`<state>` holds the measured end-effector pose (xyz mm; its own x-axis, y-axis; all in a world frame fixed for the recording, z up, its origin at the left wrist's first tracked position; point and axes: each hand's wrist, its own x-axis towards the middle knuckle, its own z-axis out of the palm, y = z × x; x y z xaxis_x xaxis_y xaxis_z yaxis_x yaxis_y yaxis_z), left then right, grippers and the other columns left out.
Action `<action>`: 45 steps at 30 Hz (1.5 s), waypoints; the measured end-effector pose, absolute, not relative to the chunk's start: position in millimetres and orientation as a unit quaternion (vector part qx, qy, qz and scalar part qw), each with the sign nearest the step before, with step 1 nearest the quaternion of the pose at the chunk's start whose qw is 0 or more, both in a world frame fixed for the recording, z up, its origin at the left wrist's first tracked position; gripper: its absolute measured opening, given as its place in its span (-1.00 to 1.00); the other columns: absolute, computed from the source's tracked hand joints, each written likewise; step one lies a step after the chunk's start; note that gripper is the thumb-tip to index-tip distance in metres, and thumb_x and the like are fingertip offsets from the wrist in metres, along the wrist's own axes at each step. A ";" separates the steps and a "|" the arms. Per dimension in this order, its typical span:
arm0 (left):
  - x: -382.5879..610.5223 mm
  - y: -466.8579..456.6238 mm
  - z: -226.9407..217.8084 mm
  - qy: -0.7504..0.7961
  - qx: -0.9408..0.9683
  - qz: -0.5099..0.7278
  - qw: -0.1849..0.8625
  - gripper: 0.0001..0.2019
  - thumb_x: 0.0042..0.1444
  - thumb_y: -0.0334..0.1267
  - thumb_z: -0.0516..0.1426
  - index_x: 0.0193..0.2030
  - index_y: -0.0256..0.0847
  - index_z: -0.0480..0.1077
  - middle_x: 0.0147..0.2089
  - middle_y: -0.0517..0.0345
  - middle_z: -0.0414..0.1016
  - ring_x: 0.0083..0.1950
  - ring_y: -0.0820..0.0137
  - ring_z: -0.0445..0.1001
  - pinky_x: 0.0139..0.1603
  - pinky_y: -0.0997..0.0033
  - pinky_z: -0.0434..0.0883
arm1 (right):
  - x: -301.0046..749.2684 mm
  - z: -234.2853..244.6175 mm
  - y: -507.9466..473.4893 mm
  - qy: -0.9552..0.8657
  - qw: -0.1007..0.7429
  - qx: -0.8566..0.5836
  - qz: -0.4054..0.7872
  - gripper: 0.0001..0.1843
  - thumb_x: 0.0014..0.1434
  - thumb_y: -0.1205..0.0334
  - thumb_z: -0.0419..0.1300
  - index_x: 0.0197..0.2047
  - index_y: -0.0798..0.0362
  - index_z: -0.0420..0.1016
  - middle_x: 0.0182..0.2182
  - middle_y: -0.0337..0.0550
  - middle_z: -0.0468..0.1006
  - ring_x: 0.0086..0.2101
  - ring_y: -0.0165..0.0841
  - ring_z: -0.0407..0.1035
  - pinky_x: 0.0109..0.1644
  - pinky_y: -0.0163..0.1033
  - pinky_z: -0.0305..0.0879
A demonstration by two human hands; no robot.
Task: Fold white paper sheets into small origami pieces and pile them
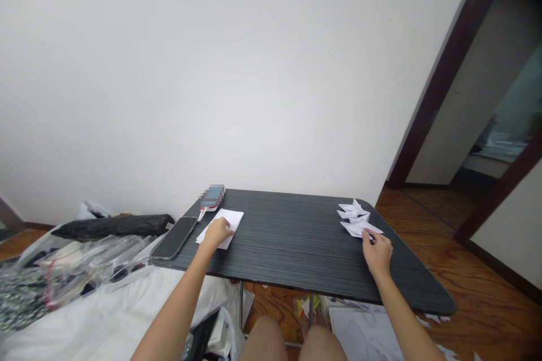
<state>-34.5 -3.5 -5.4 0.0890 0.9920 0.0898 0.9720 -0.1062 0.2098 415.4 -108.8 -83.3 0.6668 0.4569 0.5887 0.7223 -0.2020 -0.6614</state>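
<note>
On the left of the dark table (pixel 288 237), my left hand (pixel 218 232) rests on a small stack of white paper sheets (pixel 232 218), its fingers curled at the stack's right edge. Over at the right side, my right hand (pixel 377 249) pinches the near edge of a folded white paper boat (pixel 355 228) between thumb and fingertips. Behind that one stand more folded paper boats (pixel 352 210), set close together in a row going back. How many sheets are in the stack I cannot tell.
Left of the paper lies a black phone or tablet (pixel 174 238); behind it are a white cable (pixel 202 214) and a blurred-out device (pixel 212 197). Plastic bags (pixel 101 259) and a black wrapped bundle (pixel 114 227) crowd the left. A white wall (pixel 271 79) stands behind; paper scraps lie on the floor.
</note>
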 end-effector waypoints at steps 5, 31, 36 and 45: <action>-30.3 -2.0 -4.8 0.668 0.737 0.097 0.035 -0.69 -0.14 -0.21 0.10 -0.21 -0.27 0.39 -0.18 -0.08 0.42 -0.10 0.21 0.34 -0.16 0.39 0.22 | 415.3 -81.3 -109.6 -0.387 0.489 -0.772 -0.121 -0.54 -0.05 0.07 -0.04 -0.29 0.25 0.48 -0.42 0.04 0.39 -0.38 -0.25 0.22 -0.14 -0.16 0.07; -17.0 50.4 -16.8 0.639 0.733 0.217 0.084 -0.61 -0.14 -0.03 0.07 -0.27 -0.28 0.45 -0.34 0.01 0.47 -0.25 0.29 0.41 -0.29 0.49 0.24 | 413.4 -79.9 -108.3 -0.391 0.479 -0.777 -0.121 -0.62 -0.04 0.16 -0.06 -0.31 0.20 0.47 -0.42 0.03 0.39 -0.39 -0.23 0.21 -0.20 -0.17 0.08; -19.5 45.5 -1.2 0.657 0.718 0.217 0.074 -0.77 -0.10 -0.24 0.03 -0.47 -0.33 0.46 -0.46 -0.05 0.48 -0.31 0.26 0.42 -0.37 0.47 0.22 | 408.8 -78.8 -110.2 -0.370 0.492 -0.779 -0.120 -0.63 -0.04 0.16 -0.05 -0.27 0.17 0.45 -0.41 0.01 0.32 -0.33 -0.19 0.17 -0.20 -0.12 0.05; -17.9 38.0 43.5 0.634 0.729 0.249 0.066 -0.76 -0.12 -0.22 0.04 -0.53 -0.32 0.47 -0.59 0.05 0.45 -0.42 0.35 0.40 -0.42 0.51 0.19 | 395.4 -62.9 -116.7 -0.351 0.494 -0.787 -0.114 -0.65 -0.03 0.18 -0.05 -0.25 0.12 0.44 -0.22 0.08 0.26 -0.17 -0.07 0.12 -0.18 0.02 0.06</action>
<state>-17.9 38.0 43.5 0.0710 0.9573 0.2801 0.8917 -0.1867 0.4123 395.4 -116.7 -62.9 0.7281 0.4401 0.5255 0.6646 -0.2655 -0.6985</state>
